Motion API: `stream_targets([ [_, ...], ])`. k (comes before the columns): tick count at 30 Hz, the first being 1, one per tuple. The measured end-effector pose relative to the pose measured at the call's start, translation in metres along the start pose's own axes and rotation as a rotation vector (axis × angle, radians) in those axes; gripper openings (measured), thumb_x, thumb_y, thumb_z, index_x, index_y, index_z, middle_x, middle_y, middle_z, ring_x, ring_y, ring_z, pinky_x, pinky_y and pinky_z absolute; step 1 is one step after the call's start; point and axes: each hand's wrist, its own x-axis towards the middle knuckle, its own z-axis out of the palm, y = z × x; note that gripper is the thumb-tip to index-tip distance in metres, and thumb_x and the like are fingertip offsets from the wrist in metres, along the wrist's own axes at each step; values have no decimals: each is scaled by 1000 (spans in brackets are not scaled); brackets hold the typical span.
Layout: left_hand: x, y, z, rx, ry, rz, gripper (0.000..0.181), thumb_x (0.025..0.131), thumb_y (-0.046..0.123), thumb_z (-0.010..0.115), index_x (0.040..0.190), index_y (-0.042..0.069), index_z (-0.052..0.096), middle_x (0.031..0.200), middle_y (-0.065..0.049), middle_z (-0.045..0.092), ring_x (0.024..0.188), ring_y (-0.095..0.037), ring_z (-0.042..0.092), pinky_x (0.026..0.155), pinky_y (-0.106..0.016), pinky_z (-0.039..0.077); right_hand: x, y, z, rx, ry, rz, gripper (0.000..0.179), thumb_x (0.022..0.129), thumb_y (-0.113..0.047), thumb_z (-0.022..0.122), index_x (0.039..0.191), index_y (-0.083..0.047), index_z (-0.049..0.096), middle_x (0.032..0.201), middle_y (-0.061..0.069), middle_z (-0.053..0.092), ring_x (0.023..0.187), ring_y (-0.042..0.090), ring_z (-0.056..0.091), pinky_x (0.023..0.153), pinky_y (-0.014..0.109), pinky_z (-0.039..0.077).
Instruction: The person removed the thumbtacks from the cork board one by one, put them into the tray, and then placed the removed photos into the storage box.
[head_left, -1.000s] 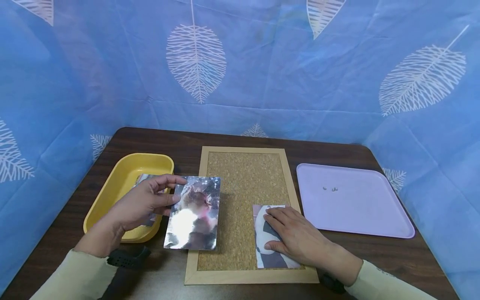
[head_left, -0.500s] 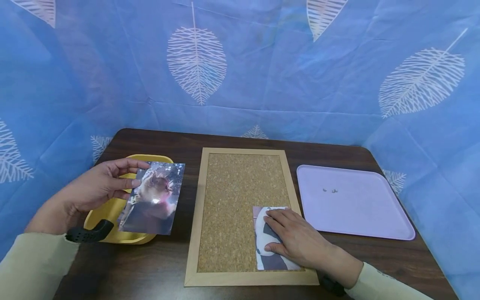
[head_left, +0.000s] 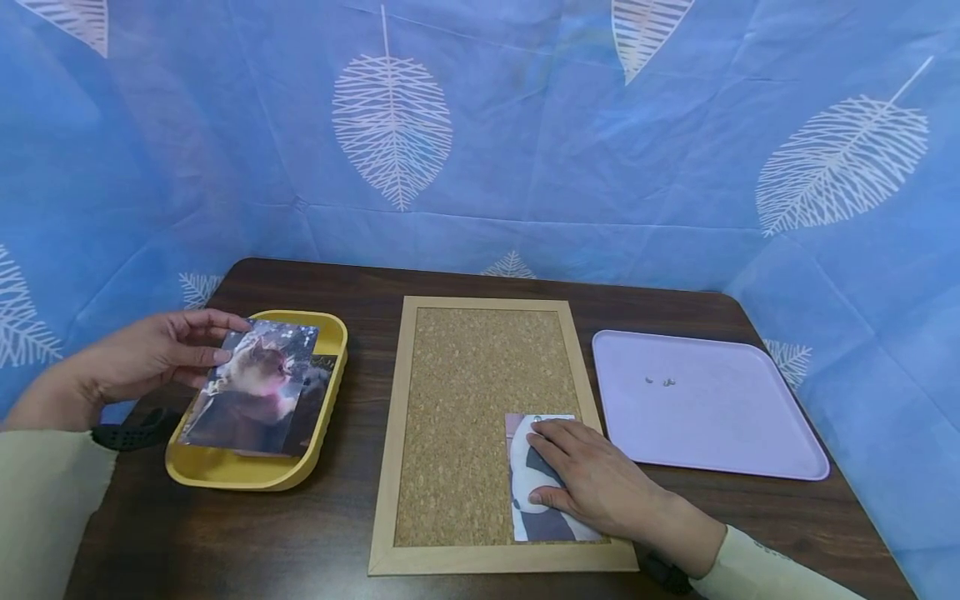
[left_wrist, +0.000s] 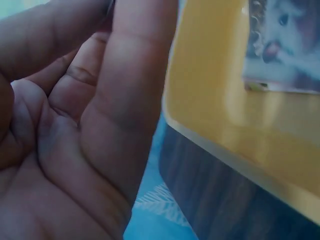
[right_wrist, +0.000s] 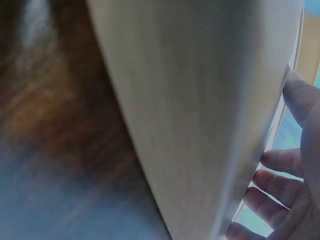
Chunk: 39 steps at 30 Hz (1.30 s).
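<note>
One photo point(head_left: 251, 392), lower left, pinched by left hand point(head_left: 150, 354), best held level; right hand point(head_left: 600, 479), thumb apart, rests on card point(head_left: 542, 523), lower centre.

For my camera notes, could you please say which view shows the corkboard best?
The head view: it shows the corkboard nearly whole, the right hand and a photo covering part. The right wrist view shows only a close frame edge; the left wrist view shows none.
</note>
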Motion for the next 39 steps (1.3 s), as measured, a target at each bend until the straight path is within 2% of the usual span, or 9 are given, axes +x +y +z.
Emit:
stream_targets([
  [5, 5, -7, 2, 16, -4, -55, 37, 105, 10, 65, 138, 27, 63, 123, 5, 61, 91, -19, 68, 77, -40, 64, 0, 0, 0, 2, -3, -1, 70, 105, -58, 56, 149, -3, 58, 153, 14, 57, 142, 32, 53, 116, 49, 46],
  [12, 12, -10, 7, 23, -25, -57, 36, 103, 12, 68, 138, 22, 61, 124, -2, 57, 86, -20, 65, 74, -39, 64, 0, -1, 0, 12, -22, 13, 71, 105, -58, 56, 150, -4, 57, 154, 13, 56, 143, 32, 52, 117, 50, 45],
  [16, 16, -8, 12, -4, -25, -83, 39, 102, 10, 69, 139, 19, 60, 126, -4, 57, 91, -21, 67, 77, -38, 64, 0, -1, 0, 11, -25, 18, 71, 104, -58, 57, 150, -4, 57, 154, 13, 56, 144, 32, 52, 118, 49, 45],
  [23, 21, -7, 22, -22, -23, -83, 40, 104, 6, 65, 142, 13, 56, 128, -7, 57, 94, -22, 68, 80, -41, 65, 0, -1, 0, 7, -16, 13, 70, 104, -57, 58, 150, -4, 57, 154, 13, 56, 143, 32, 52, 118, 49, 45],
  [32, 27, -10, 27, -14, -33, -93, 43, 103, -1, 62, 145, 5, 52, 122, -8, 59, 91, -21, 65, 77, -39, 64, 0, -1, -1, 2, -18, 11, 70, 105, -58, 56, 150, -4, 57, 154, 13, 56, 143, 32, 52, 117, 49, 45],
  [39, 31, -9, 30, 55, -25, -110, 50, 105, 6, 63, 152, 2, 45, 138, -19, 49, 94, -20, 63, 78, -39, 63, 1, -1, 0, -3, -22, 14, 70, 104, -58, 57, 150, -5, 57, 153, 13, 56, 143, 32, 52, 117, 49, 45],
])
